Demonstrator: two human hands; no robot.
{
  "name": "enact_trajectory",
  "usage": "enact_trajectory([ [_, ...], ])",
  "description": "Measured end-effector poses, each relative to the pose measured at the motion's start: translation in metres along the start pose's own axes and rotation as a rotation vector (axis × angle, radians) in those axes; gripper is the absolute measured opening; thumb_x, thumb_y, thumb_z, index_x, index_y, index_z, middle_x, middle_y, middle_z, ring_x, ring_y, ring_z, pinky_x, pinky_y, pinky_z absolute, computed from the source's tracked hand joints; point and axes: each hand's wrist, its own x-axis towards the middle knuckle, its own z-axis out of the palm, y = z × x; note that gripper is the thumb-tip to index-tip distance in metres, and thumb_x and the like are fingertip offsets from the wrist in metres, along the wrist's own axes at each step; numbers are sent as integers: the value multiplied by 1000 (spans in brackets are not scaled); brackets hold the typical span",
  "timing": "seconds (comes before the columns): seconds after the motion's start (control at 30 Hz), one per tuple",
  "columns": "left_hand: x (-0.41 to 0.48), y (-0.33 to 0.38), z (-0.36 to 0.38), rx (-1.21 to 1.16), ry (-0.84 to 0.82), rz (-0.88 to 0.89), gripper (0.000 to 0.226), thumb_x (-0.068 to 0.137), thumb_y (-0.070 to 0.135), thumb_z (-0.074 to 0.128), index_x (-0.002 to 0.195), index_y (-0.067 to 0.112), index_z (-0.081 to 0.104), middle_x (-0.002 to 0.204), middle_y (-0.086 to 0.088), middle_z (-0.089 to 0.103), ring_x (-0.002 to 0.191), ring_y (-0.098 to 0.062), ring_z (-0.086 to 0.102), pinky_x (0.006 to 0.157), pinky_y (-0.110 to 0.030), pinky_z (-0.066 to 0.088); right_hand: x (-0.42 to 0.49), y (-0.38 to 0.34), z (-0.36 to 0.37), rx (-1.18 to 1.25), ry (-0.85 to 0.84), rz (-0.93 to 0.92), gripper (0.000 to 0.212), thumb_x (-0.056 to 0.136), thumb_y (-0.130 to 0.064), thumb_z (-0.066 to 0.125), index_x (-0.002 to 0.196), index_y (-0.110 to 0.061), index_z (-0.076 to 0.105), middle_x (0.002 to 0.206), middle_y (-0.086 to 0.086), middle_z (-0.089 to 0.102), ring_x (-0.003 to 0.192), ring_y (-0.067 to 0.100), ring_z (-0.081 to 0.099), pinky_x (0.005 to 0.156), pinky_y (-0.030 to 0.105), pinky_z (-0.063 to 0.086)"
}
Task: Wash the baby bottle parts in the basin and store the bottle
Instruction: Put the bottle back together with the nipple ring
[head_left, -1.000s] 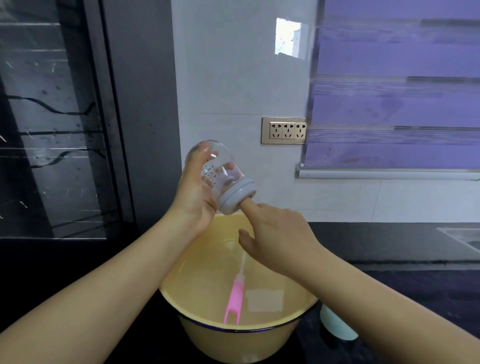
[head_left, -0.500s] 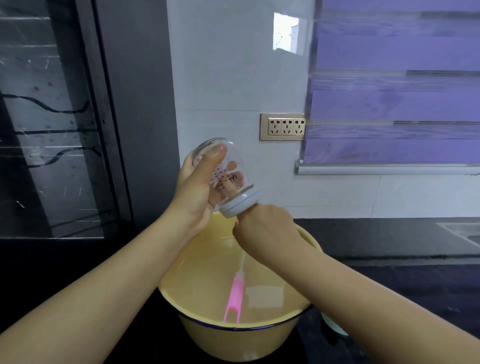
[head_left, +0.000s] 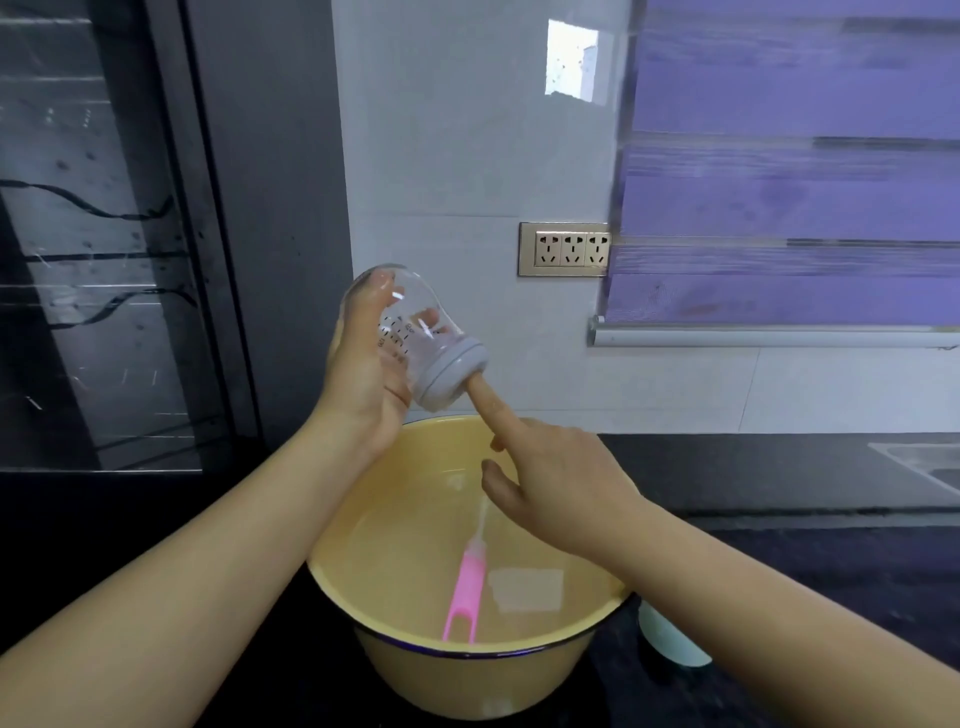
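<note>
grip: my left hand (head_left: 363, 379) is curled round the clear bottle (head_left: 415, 317) | axis: bottle tilted, base up-left, grey collar (head_left: 453, 375) down-right, above the basin's (head_left: 467, 656) far rim | right hand (head_left: 563, 480): holds nothing, index finger (head_left: 489, 408) straight, tip at the collar mouth, so nearer to it | pink brush (head_left: 465, 592) lies in the basin, handle toward the near rim
</note>
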Motion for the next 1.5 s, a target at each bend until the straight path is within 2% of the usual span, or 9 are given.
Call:
enact_trajectory([
  [0.07, -3, -2, 2, -33, -24, -57, 67, 69, 60, 57, 117, 12, 55, 103, -10, 59, 86, -20, 65, 73, -33, 57, 2, -6, -1, 50, -23, 10, 84, 91, -29, 46, 146, -36, -17, 100, 1, 65, 79, 23, 59, 71, 40, 50],
  [0.17, -8, -9, 7, -38, -66, -76, 65, 65, 60, 59, 107, 11, 61, 94, -8, 65, 81, -18, 67, 70, -32, 56, 8, -21, -5, 287, -19, 96, 62, 87, -24, 53, 141, -23, 22, 109, -3, 63, 76, 17, 52, 72, 32, 45],
  [0.27, -13, -14, 11, -24, -74, -35, 68, 60, 53, 66, 110, 7, 62, 88, -5, 69, 85, -19, 69, 69, -33, 56, 20, -27, -9, 418, -54, 292, 25, 82, -22, 61, 103, -10, 57, 96, -1, 63, 75, 15, 51, 69, 30, 43],
  [0.5, -13, -27, 8, -98, 29, -4, 81, 54, 46, 75, 123, 9, 59, 97, -6, 69, 91, -23, 69, 72, -34, 56, 27, -27, -10, 886, -174, 414, 17, 77, -9, 65, 69, -19, 54, 49, -10, 45, 45, 5, 44, 42, 16, 38],
  [0.77, -10, -22, 4, -45, 41, -120, 74, 63, 61, 63, 114, 6, 61, 93, -10, 65, 82, -21, 67, 71, -35, 55, 20, -19, -14, 1224, -357, 401, 29, 86, -12, 63, 114, -16, 58, 93, 2, 59, 60, 14, 56, 50, 23, 40],
  [1.03, -6, -17, -5, -76, 109, -137, 82, 68, 63, 61, 133, 14, 51, 121, -14, 63, 103, -24, 65, 81, -38, 57, -2, -9, 1, 665, 139, 221, 42, 87, -19, 59, 123, -40, 57, 84, -14, 59, 58, 17, 58, 66, 26, 49],
  [1.2, -5, -17, -5, -125, 2, -210, 58, 84, 63, 48, 111, 12, 56, 87, -5, 62, 75, -17, 64, 62, -29, 55, -5, 3, 9, 122, 70, -17, 78, 86, -31, 58, 145, -47, 9, 94, -5, 55, 57, 10, 38, 54, 26, 37],
  [1.3, -7, -17, -5, -209, -55, -281, 52, 82, 64, 49, 92, 15, 59, 74, -1, 60, 64, -14, 60, 57, -25, 52, 0, 4, 9, -155, 188, -55, 84, 71, -31, 71, 140, -39, 23, 84, 0, 55, 42, 20, 40, 36, 20, 17],
  [1.5, -8, -19, -6, -249, -22, -305, 47, 84, 61, 49, 84, 15, 60, 61, 0, 60, 52, -12, 59, 49, -23, 51, 15, 7, 7, -484, 420, -84, 76, 60, -2, 61, 124, -37, 36, 69, 2, 33, 37, 20, 15, 41, 21, 14],
])
